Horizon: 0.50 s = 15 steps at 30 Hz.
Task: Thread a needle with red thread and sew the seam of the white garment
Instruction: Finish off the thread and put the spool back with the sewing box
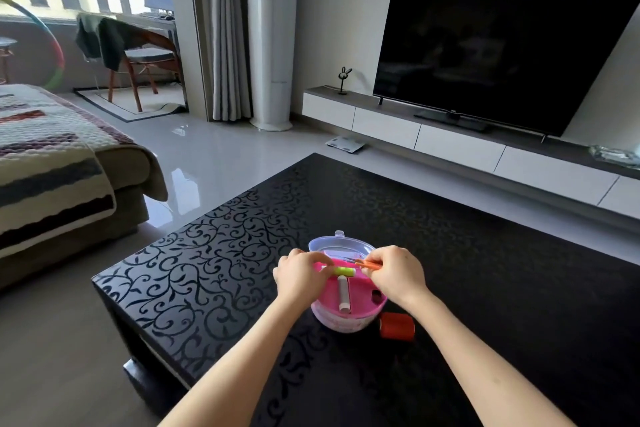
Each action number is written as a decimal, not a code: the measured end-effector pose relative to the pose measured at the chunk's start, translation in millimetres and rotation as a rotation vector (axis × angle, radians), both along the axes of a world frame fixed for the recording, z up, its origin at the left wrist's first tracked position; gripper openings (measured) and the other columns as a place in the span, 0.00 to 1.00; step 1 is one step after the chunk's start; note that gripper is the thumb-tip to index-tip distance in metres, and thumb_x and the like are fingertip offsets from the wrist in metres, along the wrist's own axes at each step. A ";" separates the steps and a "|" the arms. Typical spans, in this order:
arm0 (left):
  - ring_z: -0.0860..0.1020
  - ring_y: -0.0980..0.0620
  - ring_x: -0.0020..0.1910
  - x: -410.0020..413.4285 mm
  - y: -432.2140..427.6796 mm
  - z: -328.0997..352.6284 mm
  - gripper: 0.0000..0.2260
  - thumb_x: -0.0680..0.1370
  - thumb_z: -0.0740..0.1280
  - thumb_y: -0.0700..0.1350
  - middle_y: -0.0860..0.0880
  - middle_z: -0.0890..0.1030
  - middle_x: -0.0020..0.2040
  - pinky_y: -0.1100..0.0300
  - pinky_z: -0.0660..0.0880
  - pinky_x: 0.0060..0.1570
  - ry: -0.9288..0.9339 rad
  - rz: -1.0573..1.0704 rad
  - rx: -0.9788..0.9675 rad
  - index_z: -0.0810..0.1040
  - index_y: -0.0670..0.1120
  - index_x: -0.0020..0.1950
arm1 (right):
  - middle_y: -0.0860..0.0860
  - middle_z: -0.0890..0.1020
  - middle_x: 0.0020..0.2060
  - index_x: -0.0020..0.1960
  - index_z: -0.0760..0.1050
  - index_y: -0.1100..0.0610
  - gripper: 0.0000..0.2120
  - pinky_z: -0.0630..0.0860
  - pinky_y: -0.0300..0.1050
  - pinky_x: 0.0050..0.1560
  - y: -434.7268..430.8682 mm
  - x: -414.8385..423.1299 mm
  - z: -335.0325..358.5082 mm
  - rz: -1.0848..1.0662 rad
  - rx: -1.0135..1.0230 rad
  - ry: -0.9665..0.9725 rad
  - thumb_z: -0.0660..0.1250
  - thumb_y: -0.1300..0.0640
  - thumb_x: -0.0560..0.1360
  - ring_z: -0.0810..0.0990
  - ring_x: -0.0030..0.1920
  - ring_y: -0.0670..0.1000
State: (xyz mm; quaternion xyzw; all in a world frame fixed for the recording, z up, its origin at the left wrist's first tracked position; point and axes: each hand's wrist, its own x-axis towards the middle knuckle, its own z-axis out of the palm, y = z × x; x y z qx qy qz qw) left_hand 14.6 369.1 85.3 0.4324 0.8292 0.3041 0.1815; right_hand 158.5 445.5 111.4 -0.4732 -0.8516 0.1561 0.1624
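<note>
The round spool of red thread (397, 326) lies on its side on the table, just to the right of the round pink plastic sewing box (346, 320). The box is open, and its clear lid (341, 243) stands up at the back. Both hands are over the box. The left hand (299, 274) pinches one end of a small green tube (345, 271). The right hand (398, 274) pinches a thin orange tool (370, 264). A white stick (343, 293) lies inside the box. The black table (207, 270) has curly patterns. A big dark TV (502, 55) stands far behind.
</note>
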 end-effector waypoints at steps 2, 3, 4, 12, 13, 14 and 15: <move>0.72 0.46 0.60 -1.9 2.5 -3.3 0.09 0.74 0.69 0.58 0.50 0.75 0.53 0.54 0.67 0.62 -0.050 0.003 0.039 0.82 0.59 0.52 | 0.47 0.84 0.41 0.45 0.83 0.52 0.05 0.69 0.41 0.40 1.5 -0.2 -0.8 0.014 0.020 -0.021 0.69 0.57 0.74 0.79 0.43 0.49; 0.73 0.46 0.59 -3.1 3.4 -5.1 0.08 0.73 0.70 0.58 0.50 0.74 0.51 0.52 0.69 0.62 -0.069 0.002 0.053 0.83 0.59 0.51 | 0.47 0.83 0.42 0.45 0.83 0.52 0.05 0.68 0.41 0.40 2.4 -0.3 -0.8 0.018 0.025 -0.026 0.69 0.57 0.74 0.78 0.43 0.48; 0.74 0.46 0.59 -3.5 3.9 -6.0 0.07 0.73 0.71 0.57 0.51 0.73 0.50 0.51 0.70 0.61 -0.084 0.000 0.063 0.83 0.59 0.49 | 0.47 0.83 0.43 0.46 0.83 0.52 0.05 0.68 0.41 0.41 3.9 -0.1 -0.6 0.021 0.029 -0.026 0.69 0.57 0.74 0.78 0.43 0.48; 0.75 0.50 0.56 -5.6 6.9 -10.1 0.05 0.70 0.75 0.55 0.55 0.70 0.46 0.50 0.73 0.59 -0.229 0.009 0.129 0.80 0.60 0.40 | 0.45 0.78 0.38 0.46 0.82 0.55 0.06 0.64 0.40 0.39 10.0 -0.1 -2.3 0.084 0.104 -0.057 0.67 0.62 0.72 0.75 0.42 0.49; 0.75 0.50 0.55 -5.9 7.3 -10.1 0.05 0.71 0.75 0.54 0.55 0.70 0.45 0.51 0.73 0.59 -0.237 0.008 0.134 0.80 0.59 0.40 | 0.45 0.75 0.36 0.44 0.81 0.55 0.07 0.63 0.41 0.37 9.0 -1.2 -1.8 0.092 0.125 -0.064 0.66 0.64 0.72 0.73 0.40 0.49; 0.75 0.51 0.55 -6.1 7.7 -10.1 0.04 0.71 0.75 0.52 0.55 0.70 0.45 0.51 0.73 0.59 -0.242 0.007 0.139 0.80 0.58 0.40 | 0.44 0.74 0.35 0.43 0.81 0.56 0.07 0.62 0.41 0.37 8.3 -1.9 -1.6 0.098 0.144 -0.063 0.66 0.65 0.71 0.72 0.39 0.49; 0.75 0.51 0.54 -6.3 8.4 -10.3 0.03 0.72 0.74 0.51 0.55 0.70 0.45 0.51 0.73 0.59 -0.242 0.005 0.143 0.81 0.58 0.41 | 0.44 0.74 0.35 0.42 0.81 0.56 0.07 0.62 0.41 0.37 7.9 -2.7 -1.8 0.104 0.154 -0.058 0.66 0.65 0.70 0.72 0.39 0.49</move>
